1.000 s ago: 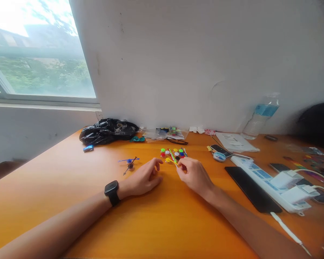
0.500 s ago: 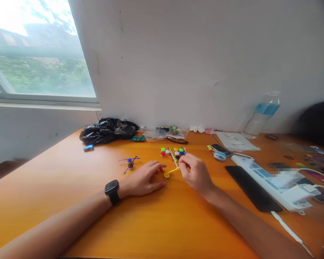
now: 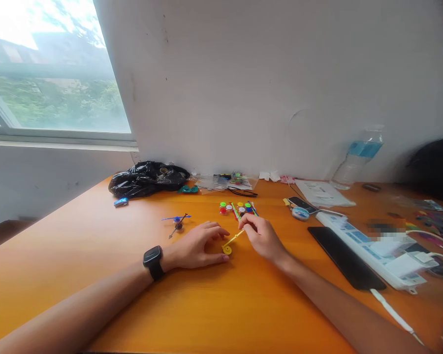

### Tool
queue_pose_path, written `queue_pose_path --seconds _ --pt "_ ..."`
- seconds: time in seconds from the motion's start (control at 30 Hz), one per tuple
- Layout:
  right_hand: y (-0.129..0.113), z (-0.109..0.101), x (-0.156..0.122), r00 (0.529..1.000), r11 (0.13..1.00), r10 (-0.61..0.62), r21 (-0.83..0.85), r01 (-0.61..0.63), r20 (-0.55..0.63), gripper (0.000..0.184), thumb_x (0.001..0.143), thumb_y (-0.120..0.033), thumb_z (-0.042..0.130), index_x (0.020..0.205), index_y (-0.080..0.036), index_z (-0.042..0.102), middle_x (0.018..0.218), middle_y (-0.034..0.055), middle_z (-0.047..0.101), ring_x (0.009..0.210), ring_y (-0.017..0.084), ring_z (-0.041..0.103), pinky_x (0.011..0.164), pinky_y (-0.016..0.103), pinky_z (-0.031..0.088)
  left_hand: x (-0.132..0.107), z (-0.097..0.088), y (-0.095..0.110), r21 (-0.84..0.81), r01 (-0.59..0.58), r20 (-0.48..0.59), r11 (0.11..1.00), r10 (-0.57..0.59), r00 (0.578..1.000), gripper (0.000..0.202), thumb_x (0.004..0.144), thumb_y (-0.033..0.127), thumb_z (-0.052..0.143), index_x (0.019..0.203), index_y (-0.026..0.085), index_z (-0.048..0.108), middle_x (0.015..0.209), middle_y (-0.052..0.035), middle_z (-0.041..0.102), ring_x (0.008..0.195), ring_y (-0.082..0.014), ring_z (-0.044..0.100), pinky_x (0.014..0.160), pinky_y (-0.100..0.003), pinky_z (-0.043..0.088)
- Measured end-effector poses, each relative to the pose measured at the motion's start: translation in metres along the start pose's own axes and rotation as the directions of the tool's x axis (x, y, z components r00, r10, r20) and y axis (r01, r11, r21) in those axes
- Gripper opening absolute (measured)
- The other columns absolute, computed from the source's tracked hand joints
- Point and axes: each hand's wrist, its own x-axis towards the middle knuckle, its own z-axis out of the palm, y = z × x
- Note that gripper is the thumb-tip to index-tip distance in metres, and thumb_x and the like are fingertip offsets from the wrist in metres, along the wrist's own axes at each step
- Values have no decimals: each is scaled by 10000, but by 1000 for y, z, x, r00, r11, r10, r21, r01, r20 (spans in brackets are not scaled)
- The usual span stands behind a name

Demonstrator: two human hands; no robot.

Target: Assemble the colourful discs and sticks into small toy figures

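My right hand (image 3: 263,238) pinches the far end of a thin yellow stick (image 3: 233,240) whose round yellow disc (image 3: 227,250) rests on the orange table (image 3: 214,305). My left hand (image 3: 197,245), a black watch (image 3: 153,260) on its wrist, lies on the table just left of the disc with its fingers loosely curled and its fingertips close to it. Behind both hands sits a cluster of small coloured discs and sticks (image 3: 238,209). Further left lies a small assembled piece with blue and dark sticks (image 3: 177,222).
A black plastic bag (image 3: 147,178) and small packets (image 3: 225,182) lie along the wall. To the right are a black phone (image 3: 345,256), a white power strip (image 3: 376,250) with chargers, papers (image 3: 323,192) and a water bottle (image 3: 356,160).
My right hand drew the yellow stick with its disc out of the cluster and toward me. The disc now rests on the table by my left fingertips. My left hand barely moved.
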Motion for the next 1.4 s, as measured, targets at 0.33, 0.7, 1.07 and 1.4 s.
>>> queue_pose_path --seconds 0.33,0.7,1.07,1.4 --pt "0 11 0 975 891 150 406 -204 161 183 863 -351 606 913 -182 655 783 -5 590 610 124 495 597 277 403 1 8 -8 13 34 -224 999 -30 974 167 973 291 684 1108 215 747 938 -34 728 852 -164 666 804 -281 523" --pt "-4 7 -5 895 889 188 318 -330 405 223 861 -364 669 992 -185 648 567 -48 600 432 98 463 430 215 340 0 4 -3 19 39 -184 999 -35 982 187 976 264 665 1129 234 768 900 -16 757 753 -136 667 743 -248 508" --pt "-1 3 -4 760 835 271 249 -491 590 127 789 -286 649 856 -179 637 499 -25 660 302 62 349 309 185 200 1 4 3 69 -78 -57 995 82 995 165 991 256 632 988 205 789 873 -50 769 808 -173 685 739 -269 498" --pt "-5 5 -3 811 842 297 262 -471 505 139 776 -294 700 795 -176 629 529 -37 635 353 58 404 352 184 274 0 8 -1 132 -121 -78 984 132 988 141 997 255 619 976 204 748 914 -52 756 856 -181 679 757 -281 509"
